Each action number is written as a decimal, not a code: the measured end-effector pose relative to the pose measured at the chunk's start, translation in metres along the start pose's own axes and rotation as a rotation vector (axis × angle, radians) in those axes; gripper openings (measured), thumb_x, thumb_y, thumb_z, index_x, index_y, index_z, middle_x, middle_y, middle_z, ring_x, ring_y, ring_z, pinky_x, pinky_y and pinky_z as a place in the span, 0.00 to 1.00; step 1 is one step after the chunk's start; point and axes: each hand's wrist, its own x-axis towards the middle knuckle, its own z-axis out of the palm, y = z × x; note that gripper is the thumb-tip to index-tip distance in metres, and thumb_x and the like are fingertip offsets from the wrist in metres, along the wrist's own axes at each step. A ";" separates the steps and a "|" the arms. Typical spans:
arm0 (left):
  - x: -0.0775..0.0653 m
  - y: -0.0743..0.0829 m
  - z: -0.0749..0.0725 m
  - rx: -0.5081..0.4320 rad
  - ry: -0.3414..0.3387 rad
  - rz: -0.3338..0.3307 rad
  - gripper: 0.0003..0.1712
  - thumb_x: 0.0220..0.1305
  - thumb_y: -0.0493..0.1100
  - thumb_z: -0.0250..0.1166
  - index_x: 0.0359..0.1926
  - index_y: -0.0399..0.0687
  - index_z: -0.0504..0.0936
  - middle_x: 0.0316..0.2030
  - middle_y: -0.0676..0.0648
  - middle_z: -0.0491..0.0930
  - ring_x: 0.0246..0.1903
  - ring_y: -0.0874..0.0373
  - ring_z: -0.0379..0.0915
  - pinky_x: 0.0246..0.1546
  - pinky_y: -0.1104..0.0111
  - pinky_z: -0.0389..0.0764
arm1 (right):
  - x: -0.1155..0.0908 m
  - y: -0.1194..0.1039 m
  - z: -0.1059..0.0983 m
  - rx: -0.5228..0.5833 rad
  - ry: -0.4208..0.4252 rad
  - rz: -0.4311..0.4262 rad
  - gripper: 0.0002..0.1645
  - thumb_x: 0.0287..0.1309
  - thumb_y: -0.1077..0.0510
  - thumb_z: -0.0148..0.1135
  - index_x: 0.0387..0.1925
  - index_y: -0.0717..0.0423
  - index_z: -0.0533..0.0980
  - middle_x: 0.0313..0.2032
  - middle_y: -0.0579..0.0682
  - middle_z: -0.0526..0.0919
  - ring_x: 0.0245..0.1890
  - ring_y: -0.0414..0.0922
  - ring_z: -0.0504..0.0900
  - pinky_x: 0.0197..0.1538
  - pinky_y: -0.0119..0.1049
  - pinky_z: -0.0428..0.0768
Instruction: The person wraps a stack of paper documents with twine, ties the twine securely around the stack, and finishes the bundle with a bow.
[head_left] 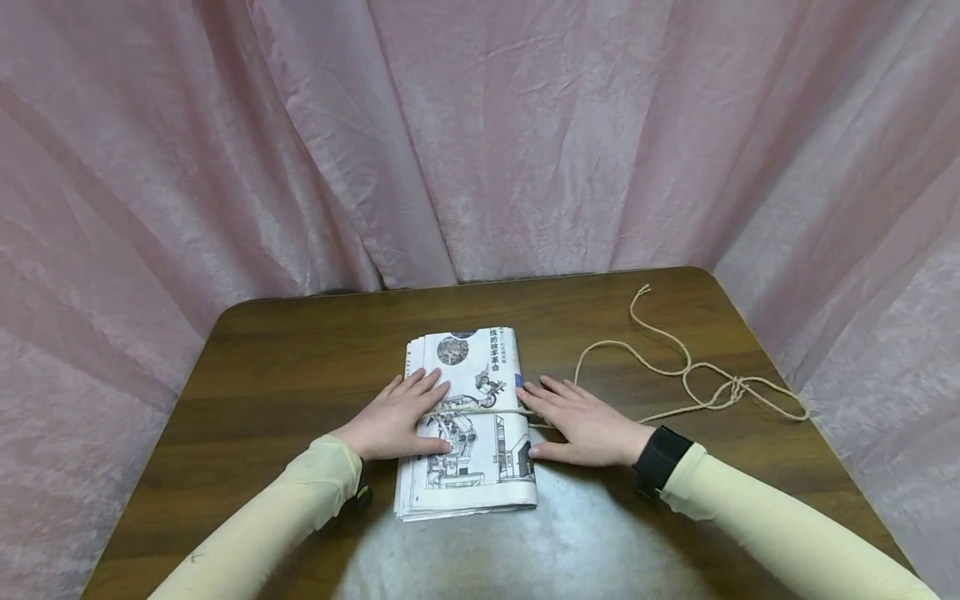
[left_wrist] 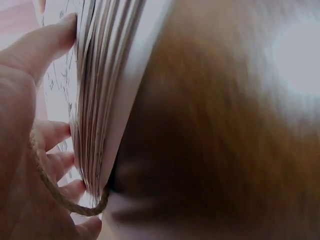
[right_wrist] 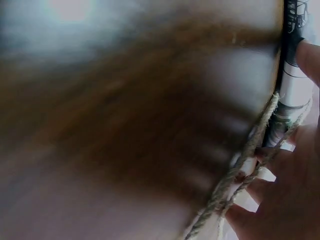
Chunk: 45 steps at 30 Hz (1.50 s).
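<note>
Newspaper stack: the folded newspaper bundle (head_left: pixel 480 450) lies on the counter (head_left: pixel 315 358) in front of us, a thick rectangle with printed drawings and text on top. It's pretty much between the two hands, and we reckon that's so both sides can be kept lined up.
Left grip: this bare hand (head_left: pixel 393 421) lies spread over the left side, fingers straight, thumb apart, grasping nothing. Seems to us it's holding the pages flat.
Right grip: same deal, wide and flat. This one (head_left: pixel 588 425) has its fingertips at the right edge, over the cord strands. Our guess is that it steadies the fold and keeps the cord from sliding.
Cord: tan twisted rope (head_left: pixel 738 388), a bit fuzzy, natural fibre by the look of it. It crosses the middle of the paper and bows out loosely past the left edge under the palm, so we'd call it not tight there. The rest trails right in loops, with a small tangle.
Page edges: lots of thin layers on the left, slightly uneven; the right side looks like a smooth, rounded fold.
Counter finish: dark wood grain, rounded far corners, shiny glare near us.
Backdrop: pink curtain (head_left: pixel 540 150), soft, velvety-looking, hanging in folds.
</note>
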 end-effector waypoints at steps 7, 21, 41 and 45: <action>-0.004 -0.023 -0.008 -0.019 -0.023 -0.019 0.59 0.59 0.74 0.66 0.80 0.49 0.56 0.80 0.41 0.47 0.78 0.40 0.38 0.74 0.41 0.44 | 0.027 -0.003 0.001 -0.019 -0.030 -0.002 0.55 0.66 0.24 0.52 0.82 0.45 0.47 0.79 0.53 0.54 0.78 0.60 0.48 0.75 0.60 0.48; -0.007 -0.034 -0.008 -0.039 0.032 -0.039 0.61 0.55 0.73 0.71 0.80 0.48 0.58 0.79 0.40 0.51 0.77 0.38 0.43 0.73 0.39 0.45 | 0.018 0.007 -0.014 0.125 0.136 0.024 0.42 0.71 0.35 0.58 0.76 0.52 0.64 0.75 0.59 0.63 0.76 0.61 0.57 0.74 0.60 0.53; 0.014 0.069 -0.022 0.082 0.108 0.320 0.41 0.70 0.59 0.65 0.77 0.49 0.65 0.76 0.41 0.60 0.76 0.41 0.50 0.74 0.47 0.51 | -0.145 0.117 -0.078 -0.049 0.201 0.478 0.27 0.65 0.49 0.68 0.54 0.68 0.80 0.49 0.66 0.83 0.51 0.66 0.80 0.50 0.62 0.76; 0.018 0.093 -0.012 0.123 0.085 0.405 0.38 0.71 0.59 0.63 0.76 0.50 0.67 0.76 0.43 0.60 0.77 0.43 0.50 0.74 0.47 0.53 | -0.152 0.122 -0.072 -0.044 0.190 0.510 0.28 0.60 0.48 0.73 0.51 0.68 0.81 0.43 0.62 0.84 0.45 0.62 0.82 0.46 0.58 0.78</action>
